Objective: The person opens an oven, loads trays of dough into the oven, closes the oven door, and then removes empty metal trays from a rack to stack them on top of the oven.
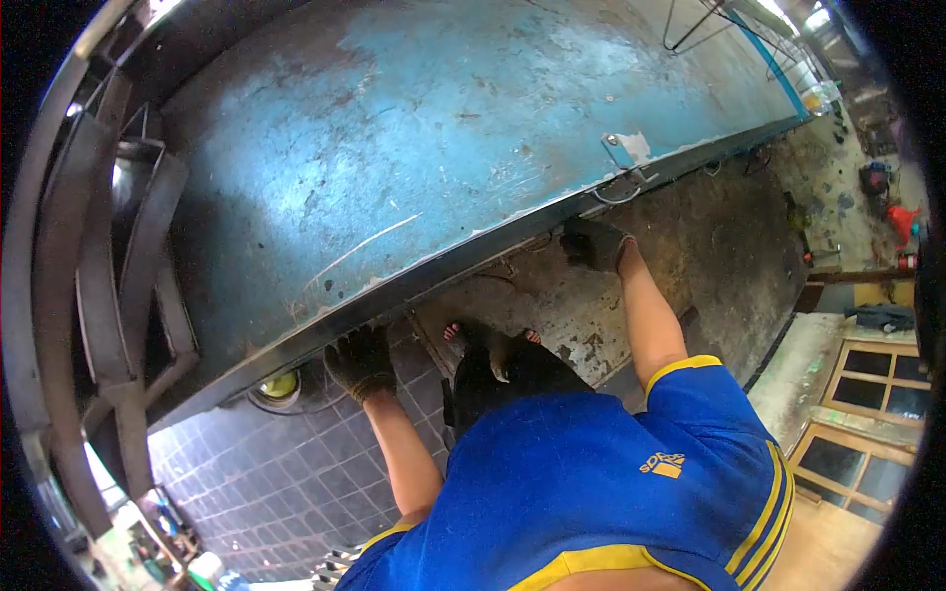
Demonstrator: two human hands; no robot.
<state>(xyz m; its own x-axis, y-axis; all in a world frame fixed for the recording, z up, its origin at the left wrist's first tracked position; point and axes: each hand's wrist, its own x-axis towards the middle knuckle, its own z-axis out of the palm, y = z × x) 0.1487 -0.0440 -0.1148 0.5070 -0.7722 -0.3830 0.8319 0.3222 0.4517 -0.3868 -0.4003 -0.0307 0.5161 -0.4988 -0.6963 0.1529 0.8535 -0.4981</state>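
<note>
A large blue metal panel (424, 138), scratched and worn, fills the upper middle of the head view, with a small latch (623, 163) on its near edge. My left hand (361, 362), in a dark glove, is at the panel's lower edge on the left, its fingers pointing up toward the edge. My right hand (594, 245), also in a dark glove, is just below the edge near the latch, its fingers curled. What it holds, if anything, is hidden.
Curved dark metal bars (103, 266) stand at the far left. Below lie a tiled floor (286, 473) and stained concrete (729, 236). A round yellow-green object (280, 385) sits under the panel's edge. Wooden window frames (872, 379) are at the right.
</note>
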